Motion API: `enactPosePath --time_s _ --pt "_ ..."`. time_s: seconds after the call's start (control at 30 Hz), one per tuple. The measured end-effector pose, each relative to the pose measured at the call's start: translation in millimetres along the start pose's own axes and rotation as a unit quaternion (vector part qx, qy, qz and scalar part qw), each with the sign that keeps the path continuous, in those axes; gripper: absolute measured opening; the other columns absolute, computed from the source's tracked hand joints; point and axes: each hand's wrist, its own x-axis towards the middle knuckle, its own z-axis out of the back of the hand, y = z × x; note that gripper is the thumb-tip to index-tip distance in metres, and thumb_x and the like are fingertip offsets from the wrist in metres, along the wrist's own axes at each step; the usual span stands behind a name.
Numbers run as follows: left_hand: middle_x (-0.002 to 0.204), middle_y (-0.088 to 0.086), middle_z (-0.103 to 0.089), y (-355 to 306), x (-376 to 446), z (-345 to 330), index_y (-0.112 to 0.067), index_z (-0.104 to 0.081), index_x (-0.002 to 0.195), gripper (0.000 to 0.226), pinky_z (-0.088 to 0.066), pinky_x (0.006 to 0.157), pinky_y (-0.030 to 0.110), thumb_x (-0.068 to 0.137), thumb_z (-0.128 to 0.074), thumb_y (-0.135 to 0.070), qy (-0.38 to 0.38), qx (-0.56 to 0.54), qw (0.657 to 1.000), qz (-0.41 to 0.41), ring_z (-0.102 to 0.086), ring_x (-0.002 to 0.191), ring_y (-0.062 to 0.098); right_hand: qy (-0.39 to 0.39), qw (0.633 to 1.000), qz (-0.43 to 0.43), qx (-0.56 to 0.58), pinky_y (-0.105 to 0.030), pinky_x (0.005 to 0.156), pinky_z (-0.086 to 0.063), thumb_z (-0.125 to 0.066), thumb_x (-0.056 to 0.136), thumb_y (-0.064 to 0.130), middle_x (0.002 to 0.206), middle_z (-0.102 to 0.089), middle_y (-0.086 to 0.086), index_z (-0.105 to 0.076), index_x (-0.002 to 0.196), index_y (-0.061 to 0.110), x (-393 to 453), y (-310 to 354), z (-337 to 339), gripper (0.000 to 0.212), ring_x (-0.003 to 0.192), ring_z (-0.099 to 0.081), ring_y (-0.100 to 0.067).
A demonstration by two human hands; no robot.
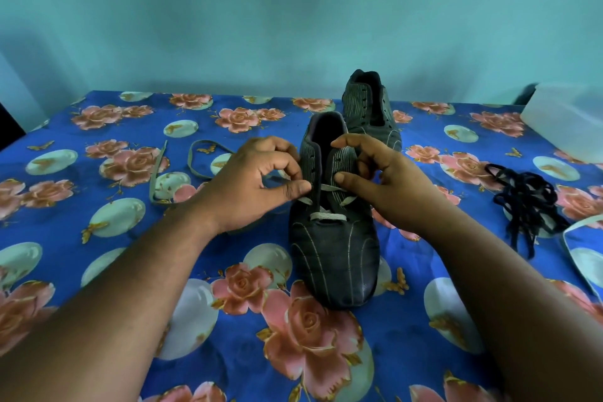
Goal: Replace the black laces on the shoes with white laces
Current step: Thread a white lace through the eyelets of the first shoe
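Note:
A dark shoe (336, 254) stands toe toward me at the middle of the table, with a white lace (328, 215) threaded through its lowest eyelets. My left hand (251, 186) pinches that lace at the shoe's left eyelet row. My right hand (388, 179) is at the right eyelet row, thumb and forefinger around the lace there. The lace's loose end (195, 170) trails off to the left on the cloth. A second dark shoe (368, 108) without laces stands behind the first. A pile of black laces (525, 202) lies to the right.
The table wears a blue cloth with pink roses (310, 333). A white box (567, 121) sits at the far right. Another white lace (577, 238) curves along the right edge. A teal wall rises behind the table.

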Motion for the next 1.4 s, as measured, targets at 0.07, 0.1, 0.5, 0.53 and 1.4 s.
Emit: enactPosePath --time_s 0.07,0.1,0.5,0.53,1.4 --pt "0.111 -0.007 -0.059 -2.0 -1.5 3.0 -0.021 -0.070 0.086 0.026 -0.052 0.094 0.039 0.089 -0.071 -0.048 0.010 -0.040 0.999 0.028 -0.057 0.112 0.009 0.000 1.000 -0.007 0.000 -0.029 0.066 -0.044 -0.070 0.095 0.028 0.076 -0.045 -0.009 -0.058 0.128 0.043 0.4 2.0 -0.4 0.038 0.068 -0.046 -0.018" --pt "0.110 -0.007 -0.059 -4.3 -2.8 6.4 -0.018 -0.070 0.086 0.026 -0.057 0.087 0.041 0.088 -0.070 -0.044 0.003 -0.085 0.995 0.053 -0.059 0.107 0.008 -0.001 1.000 -0.010 -0.003 -0.032 0.066 -0.045 -0.067 0.098 0.028 0.077 -0.048 -0.014 -0.058 0.128 0.041 0.6 3.4 -0.5 0.035 0.068 -0.048 -0.023" --pt "0.109 -0.004 -0.065 19.6 -5.1 23.4 -0.021 -0.070 0.097 0.038 -0.049 0.088 0.026 0.082 -0.063 -0.056 -0.022 -0.037 0.986 0.162 -0.063 0.099 0.004 -0.005 0.999 0.011 -0.035 -0.033 0.075 -0.047 -0.068 0.095 0.034 0.081 -0.050 -0.002 -0.054 0.133 0.043 -2.9 3.3 -1.6 0.041 0.077 -0.053 -0.019" --pt "0.110 -0.006 -0.066 16.6 -5.4 21.8 -0.023 -0.069 0.101 0.037 -0.050 0.083 0.023 0.083 -0.063 -0.054 -0.022 -0.054 0.984 0.168 -0.064 0.096 0.001 -0.013 0.999 0.021 -0.041 -0.032 0.075 -0.047 -0.069 0.095 0.034 0.080 -0.051 0.002 -0.054 0.134 0.040 -3.5 3.9 -2.4 0.042 0.078 -0.054 -0.017" --pt "0.098 -0.002 -0.065 -13.3 -4.5 10.2 -0.020 -0.066 0.091 0.013 -0.046 0.099 0.050 0.089 -0.079 -0.021 0.036 -0.066 0.997 0.002 -0.062 0.104 0.021 0.045 0.998 0.027 -0.040 -0.013 0.067 -0.044 -0.064 0.100 0.022 0.076 -0.067 0.018 -0.069 0.090 0.036 -4.8 27.2 -11.6 0.017 0.074 -0.061 0.003"
